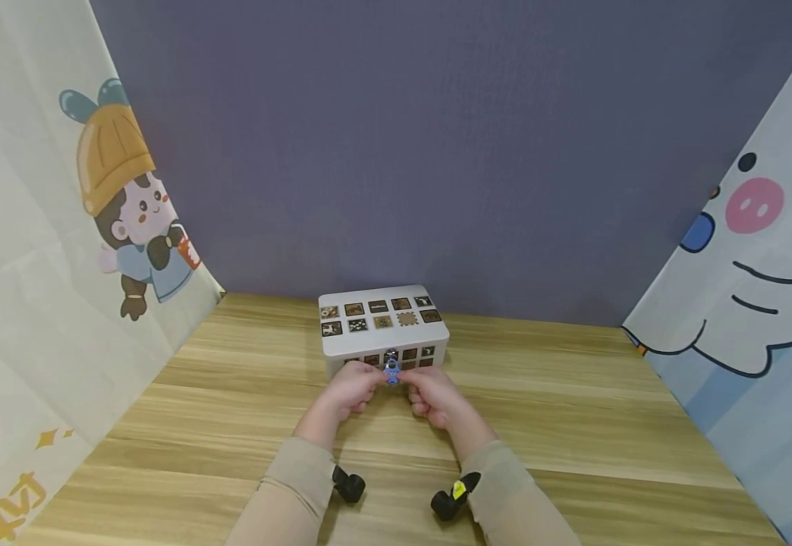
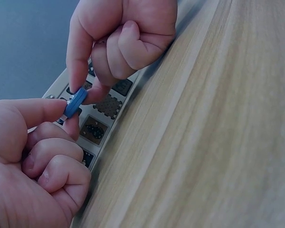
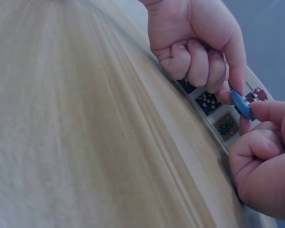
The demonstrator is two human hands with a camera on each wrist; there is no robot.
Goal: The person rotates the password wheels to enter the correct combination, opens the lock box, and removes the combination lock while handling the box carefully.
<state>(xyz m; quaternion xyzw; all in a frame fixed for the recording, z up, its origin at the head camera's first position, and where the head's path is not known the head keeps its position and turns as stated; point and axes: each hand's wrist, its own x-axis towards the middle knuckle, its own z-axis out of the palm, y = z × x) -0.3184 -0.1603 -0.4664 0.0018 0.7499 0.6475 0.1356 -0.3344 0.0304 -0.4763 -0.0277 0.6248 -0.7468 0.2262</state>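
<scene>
So from the head view, there's a white box (image 1: pixel 369 346) with little picture squares on it, sitting on the wooden worktop (image 1: pixel 546 409) close to the dark wall (image 1: pixel 437 152). Its front faces the person, which I'd guess is so the latch (image 1: pixel 391 354) is easy to get at. A small blue padlock (image 1: pixel 392 372) sits right there at the middle of the front, just under the latch. Left hand (image 1: pixel 353 387) comes in from one side, right hand (image 1: pixel 435 394) from the other, both pinching it. Makes sense imo: something that tiny would probably swivel if only one side was held.

Left wrist view: you can see the lock edge-on, gripped by the fingertips of both hands. The spare fingers are curled back towards the palms, I reckon to keep them out of the way of the box front.

Right wrist view: same pinch from the other side, fingers pressed onto the blue body. Can't tell whether the metal loop is through the latch, too much is covered.
</scene>
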